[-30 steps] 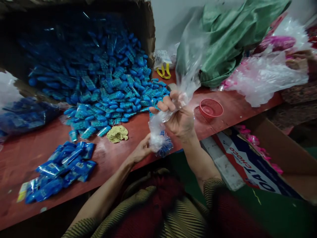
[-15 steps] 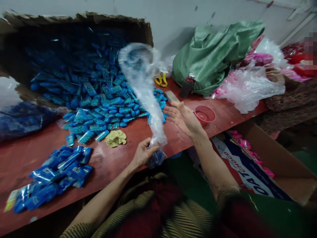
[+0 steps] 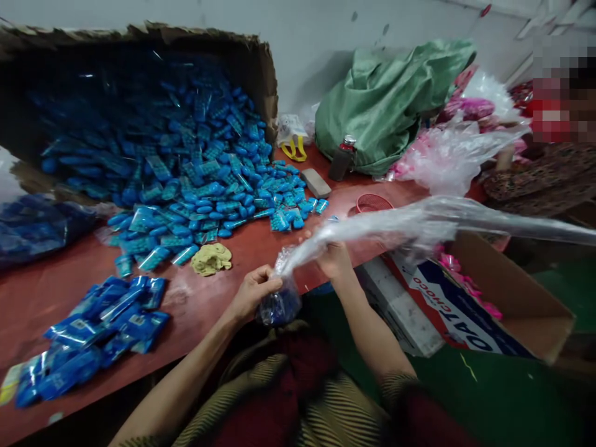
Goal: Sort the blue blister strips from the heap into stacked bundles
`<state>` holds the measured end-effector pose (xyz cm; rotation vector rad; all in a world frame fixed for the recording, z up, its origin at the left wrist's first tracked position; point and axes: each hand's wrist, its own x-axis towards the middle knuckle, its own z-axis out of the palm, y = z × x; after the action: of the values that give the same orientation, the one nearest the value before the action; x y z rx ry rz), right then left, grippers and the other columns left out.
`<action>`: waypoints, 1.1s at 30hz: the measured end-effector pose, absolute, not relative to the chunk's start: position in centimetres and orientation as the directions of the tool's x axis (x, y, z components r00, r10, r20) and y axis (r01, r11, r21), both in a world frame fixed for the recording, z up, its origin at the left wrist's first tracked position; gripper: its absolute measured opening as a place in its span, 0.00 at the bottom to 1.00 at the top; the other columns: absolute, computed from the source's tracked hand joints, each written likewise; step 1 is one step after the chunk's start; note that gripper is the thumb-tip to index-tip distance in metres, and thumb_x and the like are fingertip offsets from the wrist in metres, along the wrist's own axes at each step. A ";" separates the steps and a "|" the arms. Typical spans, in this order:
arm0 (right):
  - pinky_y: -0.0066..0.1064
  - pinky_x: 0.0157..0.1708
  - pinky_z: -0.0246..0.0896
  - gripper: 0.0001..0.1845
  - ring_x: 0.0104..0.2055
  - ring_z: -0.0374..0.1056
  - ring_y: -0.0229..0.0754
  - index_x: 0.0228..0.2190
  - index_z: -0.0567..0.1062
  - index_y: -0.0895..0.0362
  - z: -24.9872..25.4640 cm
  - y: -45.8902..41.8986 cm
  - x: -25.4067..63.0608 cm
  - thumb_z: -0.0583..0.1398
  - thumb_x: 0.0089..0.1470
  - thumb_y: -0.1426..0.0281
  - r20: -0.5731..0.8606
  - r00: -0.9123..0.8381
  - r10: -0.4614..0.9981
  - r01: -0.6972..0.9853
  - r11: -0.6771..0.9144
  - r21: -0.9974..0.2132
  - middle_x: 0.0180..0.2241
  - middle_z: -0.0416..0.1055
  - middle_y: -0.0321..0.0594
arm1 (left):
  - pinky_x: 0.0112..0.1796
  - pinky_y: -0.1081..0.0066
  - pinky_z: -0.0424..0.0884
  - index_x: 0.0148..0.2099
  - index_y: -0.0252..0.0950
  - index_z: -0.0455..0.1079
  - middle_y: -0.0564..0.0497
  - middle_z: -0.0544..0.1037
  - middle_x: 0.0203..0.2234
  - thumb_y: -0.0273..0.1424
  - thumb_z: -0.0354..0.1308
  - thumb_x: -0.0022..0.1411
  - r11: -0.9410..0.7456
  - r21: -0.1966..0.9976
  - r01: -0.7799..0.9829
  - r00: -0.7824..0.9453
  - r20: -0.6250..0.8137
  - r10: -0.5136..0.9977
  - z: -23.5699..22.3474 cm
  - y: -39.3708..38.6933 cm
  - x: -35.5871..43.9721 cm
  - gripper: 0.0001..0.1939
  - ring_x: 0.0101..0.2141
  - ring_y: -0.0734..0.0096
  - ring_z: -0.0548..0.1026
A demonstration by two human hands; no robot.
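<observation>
My left hand (image 3: 259,287) is closed, with thumb and fingers pinching the gathered neck of a clear plastic bag (image 3: 289,261). The bag's lower part bulges with blue contents (image 3: 279,304) just below the hand, at the table's front edge. Its long loose upper part stretches far to the right, blurred by motion. My right hand (image 3: 334,259) is at this loose plastic, close to the neck. The film crosses over its fingers and hides most of them, so whether they grip it is unclear.
A torn cardboard box (image 3: 272,81) spills small blue packets (image 3: 205,198) onto the red table (image 3: 195,323). Blue pouches (image 3: 107,323), a yellowish cloth (image 3: 211,258), a grey block (image 3: 316,183), a bottle (image 3: 343,158), a red basket (image 3: 372,202) and a green sack (image 3: 372,112) lie around. Another person is at right.
The bag's loose upper part has swung from upright over the table down to the right. My right hand has moved left and down, against the plastic. My left hand keeps its pinch on the neck.
</observation>
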<state>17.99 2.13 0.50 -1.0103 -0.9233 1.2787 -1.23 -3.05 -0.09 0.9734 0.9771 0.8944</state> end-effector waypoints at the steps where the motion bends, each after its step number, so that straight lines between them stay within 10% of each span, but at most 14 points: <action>1: 0.35 0.37 0.65 0.16 0.28 0.62 0.38 0.25 0.66 0.50 0.6 2.0 17.7 0.54 0.50 0.51 0.019 0.067 0.998 -0.446 0.047 -0.894 0.20 0.59 0.31 | 0.22 0.77 0.58 0.23 0.35 0.67 0.56 0.69 0.17 0.37 0.67 0.44 0.328 0.931 -0.162 0.342 -0.259 0.903 0.0 -3.1 -1.3 0.14 0.19 0.79 0.63; 5: 0.32 0.28 0.62 0.15 0.20 0.53 0.36 0.22 0.65 0.50 1.3 2.5 15.7 0.56 0.47 0.52 0.032 0.002 0.999 -0.731 0.024 -0.682 0.17 0.52 0.29 | 0.27 0.75 0.63 0.29 0.34 0.73 0.53 0.74 0.22 0.39 0.69 0.40 0.337 0.935 -0.112 0.453 -0.254 0.855 0.4 -3.1 -0.2 0.16 0.23 0.75 0.68; 12: 0.33 0.35 0.66 0.09 0.31 0.67 0.40 0.23 0.69 0.51 1.0 1.5 15.2 0.60 0.46 0.60 -0.100 -0.033 0.994 -0.606 -0.099 -0.789 0.21 0.68 0.33 | 0.30 0.74 0.65 0.32 0.35 0.73 0.53 0.75 0.24 0.38 0.68 0.41 0.162 0.961 -0.225 0.135 -0.134 0.982 -0.2 -2.1 1.4 0.16 0.25 0.74 0.69; 17: 0.38 0.39 0.68 0.11 0.37 0.71 0.45 0.25 0.72 0.53 1.4 -1.0 17.1 0.66 0.39 0.62 -0.030 -0.210 0.977 -0.555 -0.144 -0.819 0.28 0.75 0.36 | 0.26 0.74 0.60 0.21 0.36 0.69 0.56 0.69 0.16 0.33 0.62 0.46 -0.065 0.996 0.068 0.185 0.051 0.981 0.7 -1.3 1.3 0.07 0.21 0.75 0.64; 23: 0.30 0.31 0.68 0.15 0.27 0.70 0.38 0.24 0.73 0.54 3.3 1.2 17.6 0.70 0.31 0.65 -0.070 0.134 0.988 -0.527 0.011 -0.850 0.22 0.73 0.31 | 0.24 0.74 0.53 0.14 0.38 0.63 0.55 0.62 0.13 0.23 0.57 0.44 -0.340 0.882 0.326 0.023 0.352 0.936 2.8 -0.4 -0.5 0.12 0.20 0.74 0.58; 29: 0.27 0.28 0.65 0.09 0.23 0.66 0.34 0.23 0.72 0.54 1.4 1.2 17.6 0.65 0.32 0.72 -0.094 0.118 0.989 -0.531 -0.017 -0.847 0.21 0.73 0.29 | 0.30 0.72 0.66 0.25 0.37 0.74 0.52 0.72 0.19 0.27 0.63 0.45 0.017 1.000 0.011 0.129 -0.018 0.991 4.0 0.1 -2.8 0.01 0.26 0.67 0.70; 33: 0.23 0.23 0.60 0.10 0.21 0.63 0.32 0.22 0.70 0.55 0.9 1.1 17.4 0.62 0.30 0.77 -0.148 0.040 0.988 -0.546 -0.102 -0.831 0.18 0.69 0.26 | 0.39 0.66 0.71 0.46 0.39 0.74 0.44 0.79 0.36 0.23 0.69 0.38 0.238 0.968 -0.080 0.440 -0.180 0.880 5.8 0.9 -4.4 0.28 0.39 0.56 0.75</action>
<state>17.39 1.06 0.85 -0.8999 -0.6559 1.4614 -4.41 0.85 5.77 1.1373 0.8860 0.7908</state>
